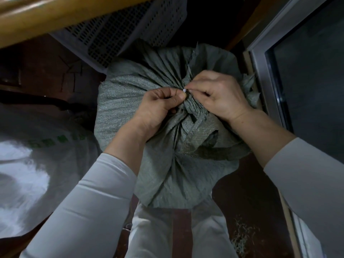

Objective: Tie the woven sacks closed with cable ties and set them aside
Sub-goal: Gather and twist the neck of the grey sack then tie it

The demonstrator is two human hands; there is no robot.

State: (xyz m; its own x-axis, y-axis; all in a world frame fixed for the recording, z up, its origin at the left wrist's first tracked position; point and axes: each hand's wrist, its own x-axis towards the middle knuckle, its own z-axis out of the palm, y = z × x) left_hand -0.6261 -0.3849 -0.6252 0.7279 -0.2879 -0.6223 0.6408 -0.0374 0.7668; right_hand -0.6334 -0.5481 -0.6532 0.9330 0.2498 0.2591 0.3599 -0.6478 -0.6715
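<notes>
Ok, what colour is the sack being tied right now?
Dull grey-green woven sack, no print visible; head view shows it best.

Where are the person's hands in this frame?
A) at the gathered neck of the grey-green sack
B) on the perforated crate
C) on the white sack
A: the left hand and right hand both pinch at the bunched neck of the grey-green sack, a small white cable tie between their fingertips.

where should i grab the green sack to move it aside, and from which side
Probably the bunched neck of the green sack, from above: its pleats gather there into one narrow bundle facing up, while the body is wide and rounded. The left hand and right hand pinch the cable tie there now.
</notes>
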